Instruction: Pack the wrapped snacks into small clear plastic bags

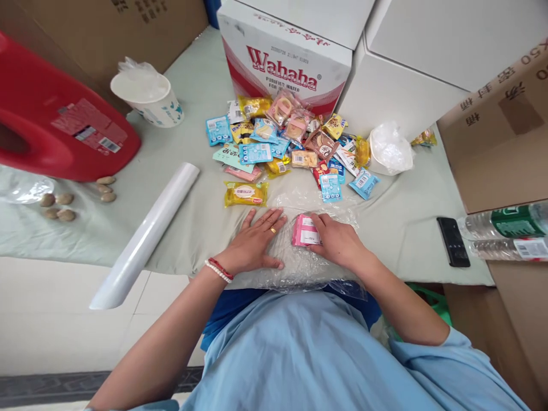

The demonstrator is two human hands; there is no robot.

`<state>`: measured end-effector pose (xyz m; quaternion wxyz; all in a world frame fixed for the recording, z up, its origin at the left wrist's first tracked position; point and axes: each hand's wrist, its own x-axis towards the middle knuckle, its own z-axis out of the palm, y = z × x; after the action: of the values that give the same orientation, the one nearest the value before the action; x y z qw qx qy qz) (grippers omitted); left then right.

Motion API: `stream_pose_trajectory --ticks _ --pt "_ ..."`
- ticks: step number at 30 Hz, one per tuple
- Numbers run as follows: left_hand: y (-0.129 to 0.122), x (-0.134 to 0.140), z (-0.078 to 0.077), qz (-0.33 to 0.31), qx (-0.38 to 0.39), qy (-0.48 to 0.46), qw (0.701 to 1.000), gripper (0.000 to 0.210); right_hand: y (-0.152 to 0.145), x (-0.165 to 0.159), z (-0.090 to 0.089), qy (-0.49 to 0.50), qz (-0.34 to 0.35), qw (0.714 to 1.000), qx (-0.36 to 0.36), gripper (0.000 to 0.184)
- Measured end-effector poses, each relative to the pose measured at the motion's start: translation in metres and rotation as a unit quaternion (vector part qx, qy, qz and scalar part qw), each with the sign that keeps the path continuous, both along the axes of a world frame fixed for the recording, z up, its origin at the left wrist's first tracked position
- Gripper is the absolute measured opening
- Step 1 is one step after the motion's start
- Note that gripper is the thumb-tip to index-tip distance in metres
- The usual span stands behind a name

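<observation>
Pink packet [302,231] on plastic sheet [295,268]

The right hand [338,240] pinches the packet; the left hand [256,242] lies spread at the sheet's left side. Wrapped snacks [257,153] sit beyond the sheet, a white roll [149,231] to its left.

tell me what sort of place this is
Likely a storeroom or small workroom, though little of the room shows: a Wahaha carton and brown boxes stand at the edges of a cloth-covered table, with wrapped snacks heaped on it.
</observation>
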<state>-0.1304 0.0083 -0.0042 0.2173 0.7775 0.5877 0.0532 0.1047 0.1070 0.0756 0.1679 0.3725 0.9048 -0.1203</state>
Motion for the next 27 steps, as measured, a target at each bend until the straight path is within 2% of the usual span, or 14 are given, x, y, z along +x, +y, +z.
stream_pose_trajectory --ticks 3,6,8,10,12,14,15,17,19,21,24,27 --pt "-0.003 -0.003 -0.001 0.003 0.014 -0.007 1.000 0.121 -0.001 0.015 0.006 0.064 0.000 0.998 -0.015 0.082" --pt "-0.011 -0.004 0.000 0.020 0.051 -0.029 0.998 0.120 -0.011 0.048 0.015 0.183 0.041 0.981 -0.042 0.075" --pt "-0.020 -0.003 0.004 0.029 0.090 -0.039 0.995 0.104 -0.024 0.075 0.017 0.227 0.078 0.968 -0.071 0.081" --pt "-0.032 -0.001 0.009 0.023 0.127 -0.044 0.991 0.075 -0.040 0.098 0.010 0.220 0.094 0.967 -0.085 0.088" --pt "-0.043 -0.002 0.014 -0.011 0.136 -0.056 0.989 0.058 -0.054 0.117 -0.005 0.198 0.074 0.975 -0.065 0.070" --pt "-0.054 -0.007 0.018 -0.057 0.111 -0.079 0.989 0.063 -0.063 0.130 -0.022 0.196 0.037 0.979 -0.040 0.043" --pt "-0.057 -0.011 0.019 -0.075 0.094 -0.091 0.989 0.068 -0.065 0.135 -0.028 0.206 0.017 0.978 -0.037 0.037" --pt "-0.062 -0.018 0.021 -0.092 0.060 -0.105 0.988 0.074 -0.060 0.140 -0.035 0.249 -0.025 0.967 -0.051 0.032" --pt "-0.063 -0.022 0.023 -0.093 0.040 -0.098 0.990 0.073 -0.048 0.140 -0.033 0.304 -0.070 0.947 -0.081 0.029" --pt "-0.059 -0.021 0.023 -0.082 0.038 -0.086 0.992 0.058 -0.030 0.137 -0.025 0.347 -0.119 0.923 -0.115 0.028" --pt "-0.047 -0.016 0.023 -0.044 0.038 -0.113 0.992 0.020 -0.001 0.130 -0.012 0.373 -0.174 0.896 -0.167 0.027" --pt "-0.031 -0.012 0.028 0.022 0.022 -0.202 0.979 0.023 0.022 0.123 -0.005 0.393 -0.205 0.871 -0.211 0.032"
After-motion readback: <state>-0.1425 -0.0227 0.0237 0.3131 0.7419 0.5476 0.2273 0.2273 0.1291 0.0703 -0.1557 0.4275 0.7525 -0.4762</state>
